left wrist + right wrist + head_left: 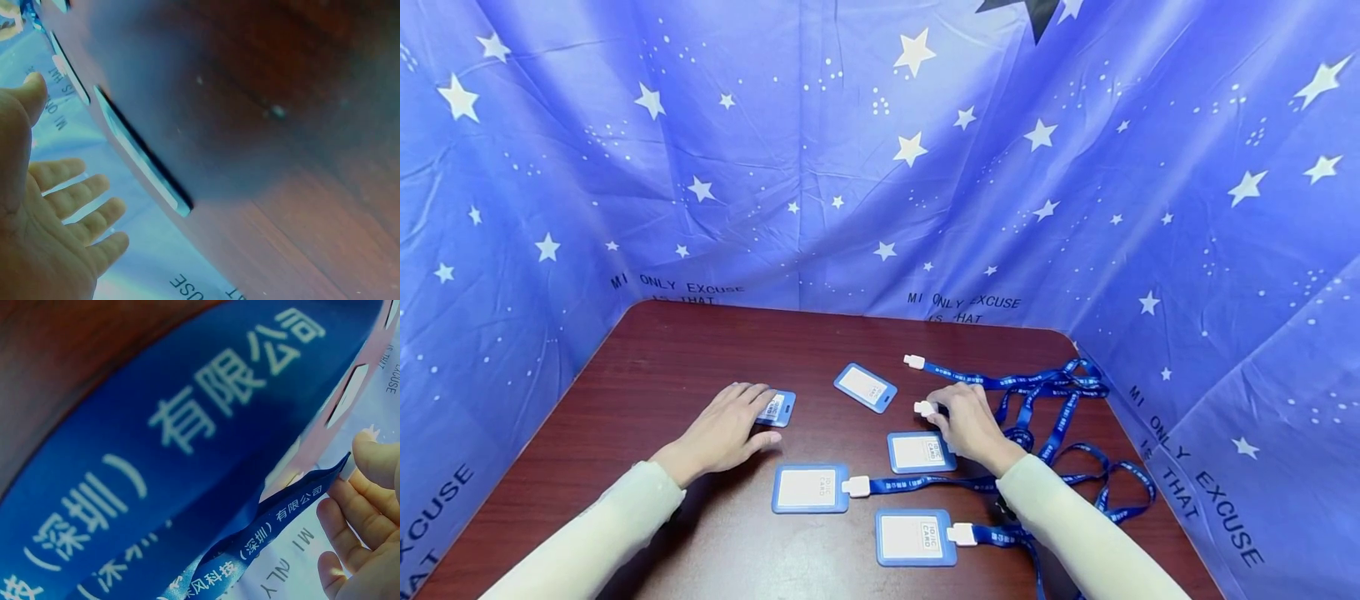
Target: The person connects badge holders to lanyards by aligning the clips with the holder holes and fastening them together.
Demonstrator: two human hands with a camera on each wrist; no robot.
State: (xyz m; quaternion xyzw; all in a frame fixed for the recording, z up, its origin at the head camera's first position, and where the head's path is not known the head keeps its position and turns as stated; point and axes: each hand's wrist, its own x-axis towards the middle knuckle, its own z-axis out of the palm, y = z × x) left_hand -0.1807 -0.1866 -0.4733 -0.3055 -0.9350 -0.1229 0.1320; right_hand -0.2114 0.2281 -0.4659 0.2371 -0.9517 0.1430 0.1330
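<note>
In the head view my left hand (726, 429) reaches over a blue-framed badge holder (781, 410), covering its left part. The left wrist view shows the fingers spread above the table, apart from the badge holder (140, 153). My right hand (972, 423) pinches a blue lanyard by its white clip (925, 408), above a badge holder (917, 452) whose right end is partly hidden. In the right wrist view the printed lanyard strap (256, 544) runs up to the thumb and fingers. Another loose badge holder (865, 387) lies between the hands, farther back.
Two badge holders, one left (810, 489) and one nearer (916, 538), are joined to lanyards by white clips. Another lanyard's clip (913, 362) points left at the back. Lanyard straps (1060, 425) lie tangled on the right of the brown table (715, 342). Starry blue cloth (805, 167) surrounds it.
</note>
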